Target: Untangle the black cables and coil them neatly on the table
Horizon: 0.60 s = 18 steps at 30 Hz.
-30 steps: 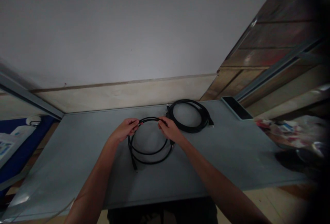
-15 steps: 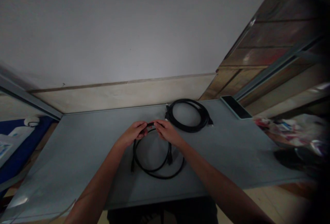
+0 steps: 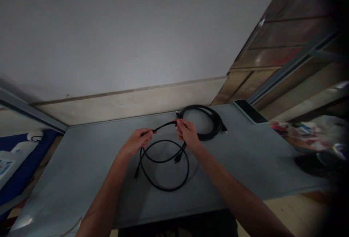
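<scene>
A black cable hangs in loose loops over the grey table. My left hand is closed on one part of it, and my right hand pinches another part further right. Between the two hands a short length of cable arches upward. One connector dangles below my left hand, another below my right hand. Behind my right hand lies a coiled black cable, partly covered by that hand, with connectors at its sides.
At the table's back right corner lies a phone-like object with a pale green edge. Plastic-wrapped items sit beyond the right edge. A blue surface holds white items at the left. A wall stands behind.
My hands have moved apart, the right one going right and slightly up, so more cable shows between them. The hanging loops have shifted and spread.
</scene>
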Each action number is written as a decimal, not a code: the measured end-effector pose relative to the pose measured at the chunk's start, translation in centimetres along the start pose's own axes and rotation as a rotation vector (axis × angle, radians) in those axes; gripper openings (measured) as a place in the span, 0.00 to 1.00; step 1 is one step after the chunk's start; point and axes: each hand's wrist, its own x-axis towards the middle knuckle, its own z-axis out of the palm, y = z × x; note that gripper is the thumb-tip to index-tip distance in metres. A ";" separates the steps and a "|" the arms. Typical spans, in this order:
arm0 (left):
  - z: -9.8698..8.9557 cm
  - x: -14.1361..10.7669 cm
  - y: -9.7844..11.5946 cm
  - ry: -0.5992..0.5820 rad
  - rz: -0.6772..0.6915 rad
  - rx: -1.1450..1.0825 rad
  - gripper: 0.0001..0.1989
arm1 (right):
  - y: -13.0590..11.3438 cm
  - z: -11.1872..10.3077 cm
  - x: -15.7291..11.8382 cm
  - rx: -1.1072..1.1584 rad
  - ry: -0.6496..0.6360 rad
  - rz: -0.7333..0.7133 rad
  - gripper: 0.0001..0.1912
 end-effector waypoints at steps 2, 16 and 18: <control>0.2 0.1 -0.1 0.001 0.034 0.018 0.23 | 0.0 -0.1 0.0 -0.001 -0.022 0.003 0.17; 0.3 0.5 -0.9 0.026 -0.028 0.233 0.23 | 1.2 0.5 -0.5 -0.662 -0.242 -0.264 0.14; 0.7 0.4 -1.1 0.021 0.020 0.304 0.20 | 1.3 0.4 -0.6 -0.765 -0.356 -0.356 0.12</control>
